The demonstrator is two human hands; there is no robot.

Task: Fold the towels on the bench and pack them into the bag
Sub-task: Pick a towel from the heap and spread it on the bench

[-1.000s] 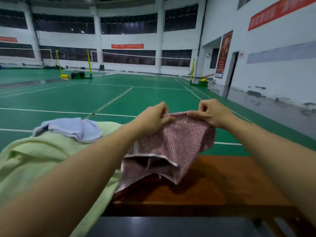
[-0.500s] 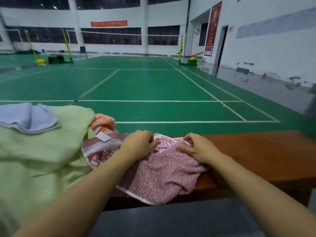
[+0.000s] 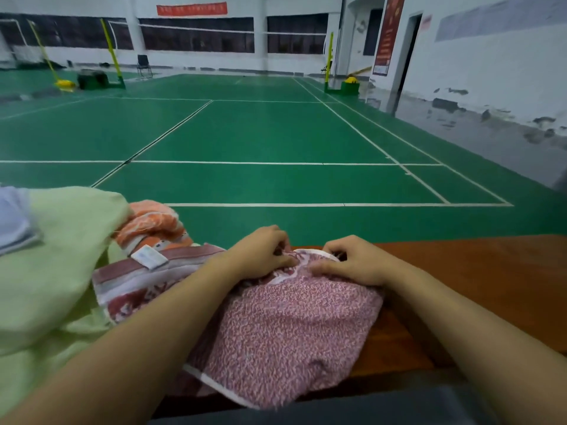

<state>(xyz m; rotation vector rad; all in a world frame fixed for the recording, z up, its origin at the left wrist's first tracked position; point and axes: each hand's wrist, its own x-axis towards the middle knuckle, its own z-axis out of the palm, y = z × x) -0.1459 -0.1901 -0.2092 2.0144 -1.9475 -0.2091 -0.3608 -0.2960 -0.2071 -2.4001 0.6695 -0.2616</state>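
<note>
Hands (image 3: 310,260) pinching speckled pink terry towel (image 3: 285,335), glossy wooden bench (image 3: 478,280)

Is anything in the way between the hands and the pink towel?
No. The left hand and the right hand are already on the pink towel, pinching its far edge on the bench. The bag is not in view.

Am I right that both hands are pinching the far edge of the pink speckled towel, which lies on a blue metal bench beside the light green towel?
Not quite: the bench is reddish-brown wood, not blue metal, as the head view shows. The rest holds: the left hand and right hand pinch the far edge of the pink speckled towel, beside the light green towel.
</note>
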